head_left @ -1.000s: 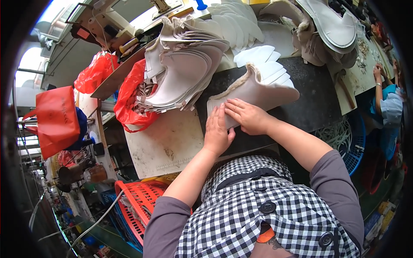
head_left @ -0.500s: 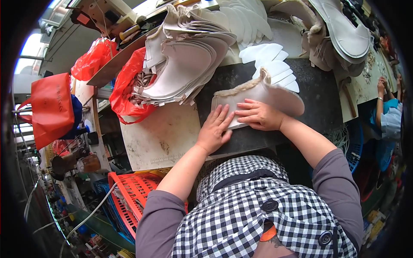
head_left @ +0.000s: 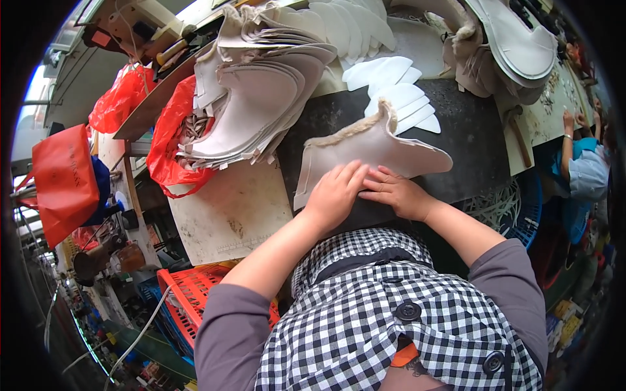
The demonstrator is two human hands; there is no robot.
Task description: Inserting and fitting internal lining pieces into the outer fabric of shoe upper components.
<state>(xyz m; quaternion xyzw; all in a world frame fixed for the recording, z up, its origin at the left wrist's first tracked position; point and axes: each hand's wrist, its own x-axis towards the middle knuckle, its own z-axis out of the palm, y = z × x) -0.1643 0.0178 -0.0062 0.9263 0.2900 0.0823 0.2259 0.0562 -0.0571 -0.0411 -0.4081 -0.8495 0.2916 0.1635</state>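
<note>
A pale boot upper piece with a fuzzy fleece edge along its top lies on a dark mat. My left hand rests flat on its near edge, fingers stretched out and slightly blurred. Close against it, my right hand lies on the same edge with its fingers extended toward the left one. Neither hand grips anything. Just beyond the piece, several white curved stiffener pieces are fanned out on the mat.
A tall stack of boot uppers stands at the left beside a red plastic bag of scraps. More uppers lie at the far right, near a hammer. A red basket sits below the table's left edge. Another person's arm shows at right.
My left hand has slid right along the piece's near edge until it meets my right hand. The right hand has moved slightly nearer to me. The whole view has shifted a little.
</note>
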